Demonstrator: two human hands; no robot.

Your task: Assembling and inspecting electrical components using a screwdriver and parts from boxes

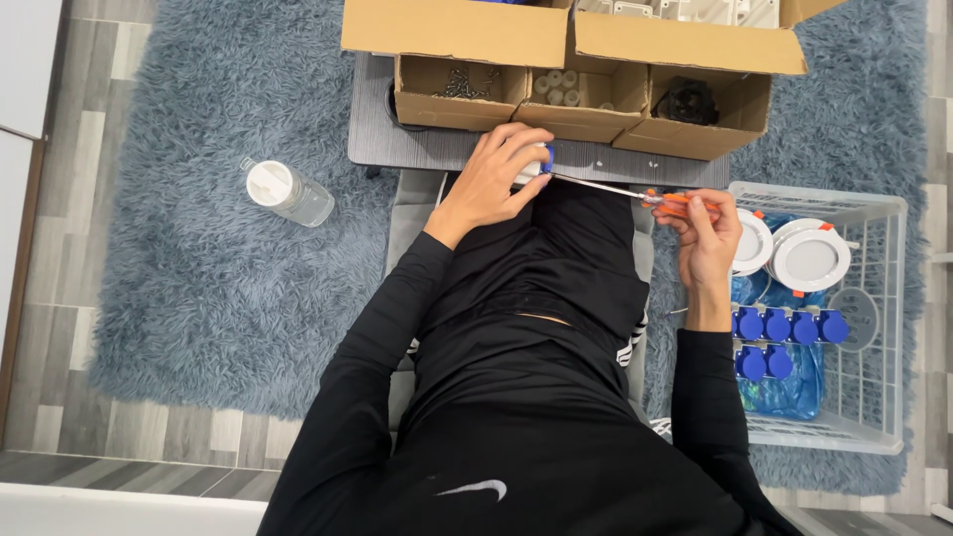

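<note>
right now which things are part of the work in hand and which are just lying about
In use: left hand gripping a small white and blue part; right hand holding an orange-handled screwdriver, tip at the part.

Lying about: capped plastic bottle on the rug; white basket with round lights and blue parts; cardboard boxes.

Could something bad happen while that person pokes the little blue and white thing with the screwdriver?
Maybe. The screwdriver tip points toward the left hand gripping the small blue and white part, so a slip could jab fingers. The part is held above the lap, not resting on the table, so it might drop.
</note>
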